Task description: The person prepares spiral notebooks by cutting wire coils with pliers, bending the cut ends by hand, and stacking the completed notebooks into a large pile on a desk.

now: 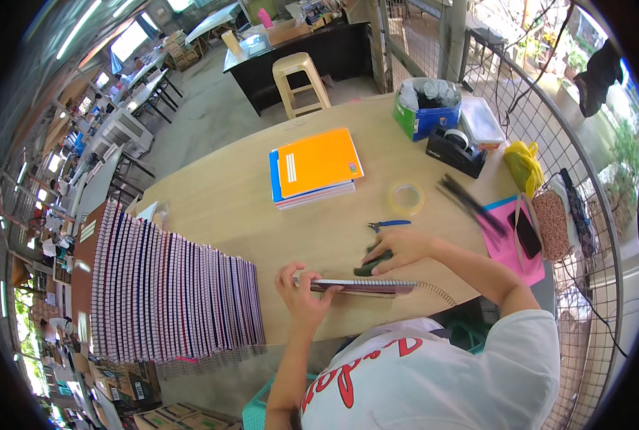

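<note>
My left hand (301,294) grips the left end of a notebook (369,289), thumb on one side and fingers on the other. The notebook stands on edge near the front of the table, with a spiral wire coil (435,292) along its upper edge that runs out past its right end. My right hand (398,249) is bent over a small dark green object (372,266) just beyond the notebook; its kind I cannot make out. Blue-handled cutting pliers (388,224) lie just past my right hand. A roll of clear tape (406,197) lies farther off.
A tall stack of spiral-bound notebooks (176,287) stands at the left. Orange and blue notebooks (319,163) lie mid-table. Black coils (470,204), a pink folder (516,254) with a phone (523,233), a tape dispenser (454,152) and a box (427,118) line the right side.
</note>
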`<state>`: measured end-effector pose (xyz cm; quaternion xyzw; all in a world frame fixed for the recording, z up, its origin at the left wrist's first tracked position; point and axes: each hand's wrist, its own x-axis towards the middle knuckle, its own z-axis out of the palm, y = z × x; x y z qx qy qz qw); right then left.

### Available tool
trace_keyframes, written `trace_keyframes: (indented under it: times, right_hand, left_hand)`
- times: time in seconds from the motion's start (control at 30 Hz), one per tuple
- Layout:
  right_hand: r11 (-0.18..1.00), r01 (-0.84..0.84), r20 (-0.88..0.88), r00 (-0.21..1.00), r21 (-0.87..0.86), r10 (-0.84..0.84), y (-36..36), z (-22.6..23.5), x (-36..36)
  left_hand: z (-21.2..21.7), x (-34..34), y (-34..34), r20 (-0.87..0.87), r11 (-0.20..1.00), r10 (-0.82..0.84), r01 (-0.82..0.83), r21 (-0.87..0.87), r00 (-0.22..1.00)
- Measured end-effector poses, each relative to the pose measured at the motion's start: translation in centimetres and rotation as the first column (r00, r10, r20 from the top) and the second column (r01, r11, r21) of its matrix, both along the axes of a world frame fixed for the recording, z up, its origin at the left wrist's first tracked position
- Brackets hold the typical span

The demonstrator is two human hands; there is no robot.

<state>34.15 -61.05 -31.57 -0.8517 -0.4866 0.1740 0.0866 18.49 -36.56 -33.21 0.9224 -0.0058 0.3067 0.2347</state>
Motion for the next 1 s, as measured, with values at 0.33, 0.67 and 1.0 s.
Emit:
trace_keyframes:
  times: [0.33,0.67,1.0]
  right_hand:
    - [0.945,0.088,-0.671,0.725,0.316,0.157,2.5,0.5,0.3]
    - [0.858,0.266,-0.81,0.531,0.439,0.249,4.4,0.8,0.2]
    - [0.982,-0.16,-0.204,0.963,0.095,0.177,7.0,1.8,-0.3]
  left_hand:
    - [-1.0,0.0,0.8,-0.032,0.994,-0.073,0.07,-0.082,0.997]
    - [-1.3,-0.1,1.5,-0.005,0.988,-0.119,0.118,-0.101,0.993]
    - [-1.5,-0.3,2.3,-0.062,0.97,-0.156,0.141,-0.196,0.986]
